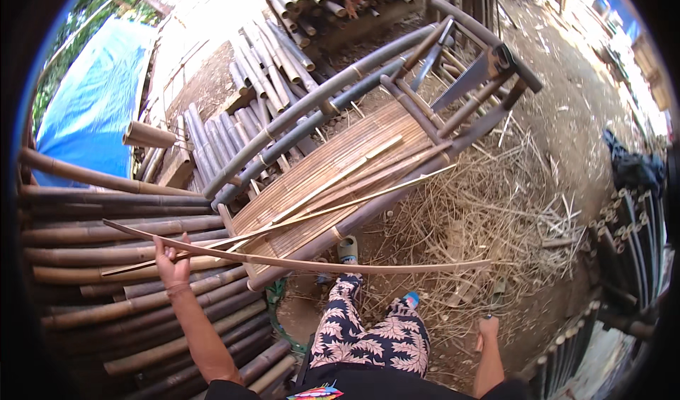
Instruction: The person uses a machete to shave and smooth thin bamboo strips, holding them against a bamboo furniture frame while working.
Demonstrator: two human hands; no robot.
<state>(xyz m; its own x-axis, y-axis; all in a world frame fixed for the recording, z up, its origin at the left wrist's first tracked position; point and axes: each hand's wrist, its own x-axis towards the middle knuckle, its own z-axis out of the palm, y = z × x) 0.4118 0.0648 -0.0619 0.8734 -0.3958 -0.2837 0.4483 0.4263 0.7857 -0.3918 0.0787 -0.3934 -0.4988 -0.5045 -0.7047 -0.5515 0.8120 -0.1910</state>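
My left hand (172, 264) grips a long, thin bamboo strip (319, 265) near its left end. The strip runs rightward across the front of a bamboo bench (312, 173) and past my legs, bending slightly. On the bench's slatted seat lie several loose pale bamboo strips (333, 184), some sticking out over its edges. My right hand (487, 327) hangs low at the right, its fingers closed; a dark narrow shape shows just beyond it, too unclear to name. A handsaw (464, 83) with a dark handle rests at the bench's far right end.
Dark bamboo poles (127, 233) are stacked at the left, with more cut bamboo (262, 64) behind the bench. Shavings (482, 223) litter the ground at the right. Upright bamboo pieces (637, 223) stand by the right edge. A blue tarp (92, 95) lies far left.
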